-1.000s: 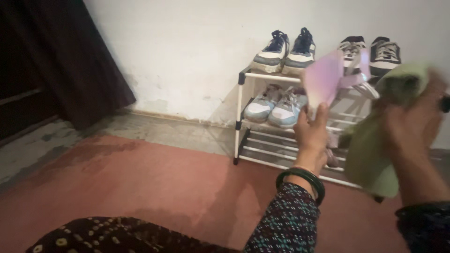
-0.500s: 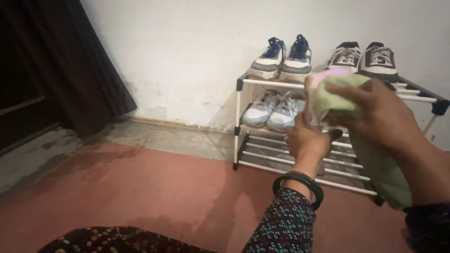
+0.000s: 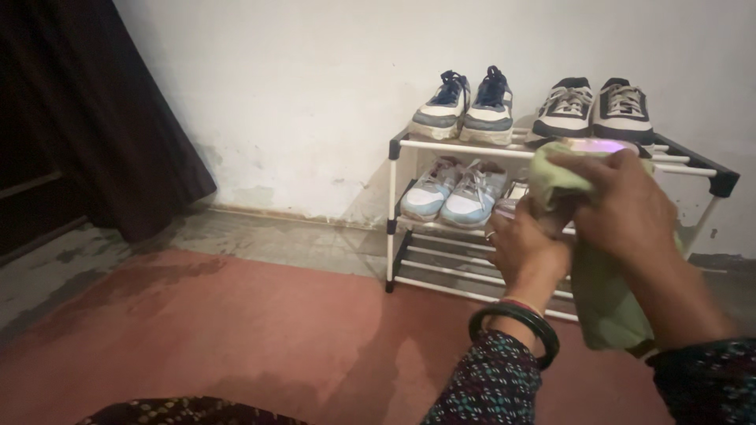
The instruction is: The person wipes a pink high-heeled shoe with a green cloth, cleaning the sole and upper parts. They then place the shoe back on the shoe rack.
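Observation:
My left hand [image 3: 526,253] grips a pink shoe [image 3: 596,145] from below; only its top edge shows. My right hand [image 3: 624,211] presses a pale green cloth [image 3: 608,308] over that shoe, and the cloth hangs down past my wrist. Both hands are held in front of a white shoe rack [image 3: 391,206]. A dark bangle [image 3: 516,321] circles my left wrist.
The rack's top shelf carries a navy and white pair of sneakers [image 3: 466,106] and a black and white pair [image 3: 596,109]. A light blue pair [image 3: 450,191] sits on the middle shelf. A dark curtain [image 3: 102,118] hangs at the left. The floor [image 3: 236,330] is red.
The pink shoe was held up uncovered. My right hand has since brought the green cloth over it, and both hands have closed together in front of the rack.

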